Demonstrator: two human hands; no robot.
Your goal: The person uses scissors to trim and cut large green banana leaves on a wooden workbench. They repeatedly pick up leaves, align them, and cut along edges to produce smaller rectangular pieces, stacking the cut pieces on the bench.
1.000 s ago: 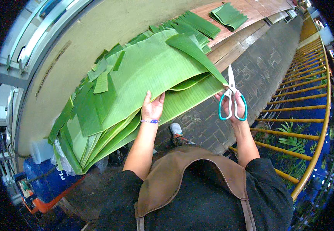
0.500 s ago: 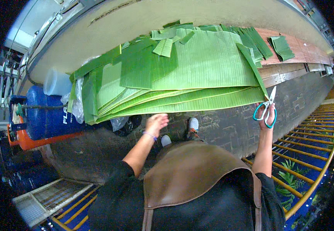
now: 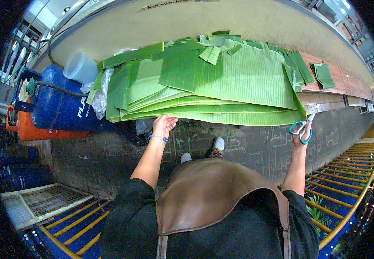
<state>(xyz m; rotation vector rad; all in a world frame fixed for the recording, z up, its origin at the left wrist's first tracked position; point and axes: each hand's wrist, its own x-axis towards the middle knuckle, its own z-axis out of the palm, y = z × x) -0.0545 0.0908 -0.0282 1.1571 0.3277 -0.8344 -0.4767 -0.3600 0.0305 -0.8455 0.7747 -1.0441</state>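
Leaves (image 3: 251, 80), broad, finely ribbed and glossy, lie in a loose layered pile on the reddish wooden surface (image 3: 346, 82), hiding much of it. The right hand (image 3: 300, 138) has its grip round teal-looped scissors (image 3: 306, 123), whose blade tips are hard to make out beside a leaf corner. At the front edge is the left hand (image 3: 164, 125); whether its grip closes on a leaf, I cannot tell.
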